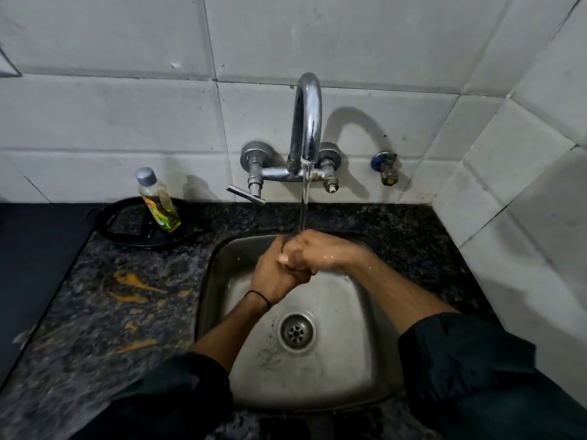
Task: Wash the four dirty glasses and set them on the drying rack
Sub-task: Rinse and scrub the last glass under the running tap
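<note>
Left hand (274, 277) and right hand (313, 252) clasped, each curled round the other, under water stream (304, 201) from tap (306, 122). Sink (317, 385) beneath both. Bottle (158, 204) well left, on table (127, 296).

A bottle (158, 201) of yellow liquid stands in a round black pan (109, 222) on the granite counter (79, 328), left of the steel sink (346, 363). Water runs from the tap (307, 122). Orange stains (131, 281) mark the counter.
</note>
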Motion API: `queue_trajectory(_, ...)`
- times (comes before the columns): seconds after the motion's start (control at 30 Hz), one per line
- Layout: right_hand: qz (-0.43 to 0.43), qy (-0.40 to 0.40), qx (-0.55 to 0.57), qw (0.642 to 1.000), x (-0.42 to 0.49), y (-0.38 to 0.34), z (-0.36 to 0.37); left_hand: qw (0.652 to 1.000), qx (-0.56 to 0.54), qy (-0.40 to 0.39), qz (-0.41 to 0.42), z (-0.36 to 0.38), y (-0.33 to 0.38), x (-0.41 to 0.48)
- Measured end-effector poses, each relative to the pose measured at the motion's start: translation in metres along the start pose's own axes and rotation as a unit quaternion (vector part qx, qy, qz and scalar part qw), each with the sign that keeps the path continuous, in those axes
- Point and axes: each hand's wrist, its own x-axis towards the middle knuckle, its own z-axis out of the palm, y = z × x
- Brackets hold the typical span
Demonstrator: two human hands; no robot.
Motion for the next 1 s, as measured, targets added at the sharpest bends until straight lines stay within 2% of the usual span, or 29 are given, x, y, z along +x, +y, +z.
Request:
queue_trajectory(0.07, -0.046, -0.028, -0.084, 0.995, -0.005, -0.004, 0.0, 0.983, -0.121, -0.136, -0.035, -0.011, -0.006, 0.003)
queue_trajectory(0.1, -0.051, -0.045, -0.096, 0.993, -0.008, -0.003, -0.001, 0.97, -0.157, -0.181, -0.05, -0.017, -0.008, 0.005)
queue_trajectory(0.13, -0.053, -0.052, -0.084, 0.994, -0.01, -0.002, -0.002, 0.969, -0.149, -0.188, -0.052, -0.021, -0.008, 0.008)
queue_trajectory(0.2, -0.04, -0.032, -0.012, 0.999, -0.008, 0.002, 0.001, 0.995, -0.038, -0.094, -0.027, -0.019, -0.005, 0.013)
queue_trajectory(0.27, 0.009, 0.037, 0.074, 0.997, 0.0, 0.003, 0.007, 0.993, 0.109, 0.04, -0.005, -0.009, -0.004, 0.014)
queue_trajectory(0.3, 0.02, 0.061, 0.088, 0.994, 0.003, 0.002, 0.008, 0.991, 0.115, 0.069, -0.001, -0.004, -0.002, 0.01)
queue_trajectory(0.33, 0.014, 0.073, 0.057, 0.996, 0.004, 0.0, 0.007, 0.994, 0.087, 0.061, 0.0, -0.001, -0.002, 0.006)
queue_trajectory(0.37, 0.0, 0.071, -0.001, 0.998, 0.002, -0.002, 0.003, 0.999, 0.037, 0.031, 0.003, -0.002, -0.002, 0.005)
queue_trajectory(0.43, -0.014, 0.024, -0.121, 0.992, -0.006, -0.005, -0.006, 0.992, -0.078, -0.102, -0.016, -0.016, 0.002, 0.006)
queue_trajectory(0.5, 0.002, -0.018, -0.141, 0.99, -0.013, -0.003, -0.011, 0.959, -0.136, -0.246, -0.04, -0.033, 0.005, 0.008)
queue_trajectory(0.53, 0.007, -0.027, -0.121, 0.992, -0.016, -0.001, -0.01, 0.948, -0.144, -0.281, -0.046, -0.036, 0.005, 0.009)
queue_trajectory(0.57, 0.008, -0.026, -0.093, 0.995, -0.016, 0.0, -0.007, 0.947, -0.144, -0.282, -0.046, -0.037, 0.004, 0.009)
queue_trajectory(0.6, 0.014, -0.014, -0.062, 0.998, -0.017, -0.002, -0.003, 0.958, -0.137, -0.246, -0.047, -0.033, 0.002, 0.01)
queue_trajectory(0.7, 0.053, 0.052, 0.014, 0.997, -0.009, -0.007, 0.007, 0.998, -0.004, -0.067, -0.017, -0.008, -0.007, 0.014)
queue_trajectory(0.77, 0.035, 0.104, -0.012, 0.994, -0.004, -0.01, 0.008, 1.0, 0.022, -0.006, 0.004, 0.002, -0.01, 0.012)
queue_trajectory(0.83, -0.021, 0.13, -0.063, 0.989, -0.002, -0.007, 0.006, 0.991, -0.114, -0.065, -0.011, -0.007, -0.006, 0.01)
queue_trajectory(0.9, -0.07, 0.121, -0.063, 0.988, -0.006, 0.0, 0.007, 0.96, -0.217, -0.169, -0.052, -0.025, -0.008, 0.012)
queue_trajectory(0.93, -0.086, 0.113, -0.043, 0.989, -0.007, 0.003, 0.009, 0.954, -0.213, -0.2, -0.068, -0.032, -0.011, 0.014)
queue_trajectory(0.97, -0.094, 0.107, -0.015, 0.99, -0.008, 0.005, 0.011, 0.96, -0.186, -0.199, -0.069, -0.037, -0.01, 0.016)
queue_trajectory(1.0, -0.093, 0.109, 0.02, 0.989, -0.008, 0.007, 0.014, 0.977, -0.133, -0.154, -0.061, -0.036, -0.012, 0.02)
